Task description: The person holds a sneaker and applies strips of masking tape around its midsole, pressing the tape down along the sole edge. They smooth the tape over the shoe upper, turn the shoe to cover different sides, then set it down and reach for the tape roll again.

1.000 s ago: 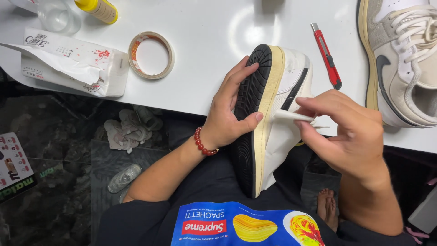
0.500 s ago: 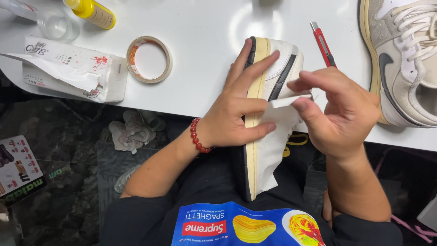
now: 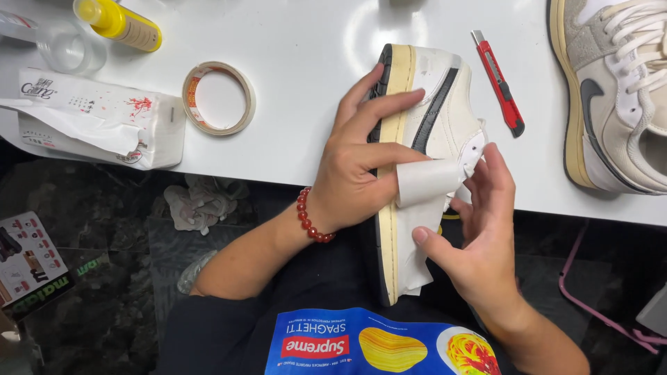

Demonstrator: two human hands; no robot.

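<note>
At centre frame the left hand (image 3: pixel 358 167) grips a white leather sneaker with a yellowed sole (image 3: pixel 434 118), held on edge across the white table's (image 3: pixel 299 42) rim. The right hand (image 3: pixel 479 236) pinches a strip of white masking tape (image 3: pixel 424 187), fingers clenched on it. Taping of the sole seems underway; pressing it flat likely needs steady, even pressure.

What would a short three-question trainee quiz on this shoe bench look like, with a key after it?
1. True or false: the left hand grips the sneaker across its yellowed sole.
2. What does the right hand press against the sneaker: A) white paper strip, B) the red utility knife, C) the tape roll?
3. Which thing lies between the held sneaker and the second sneaker?

Key: 1 true; 2 A; 3 the red utility knife.
</note>
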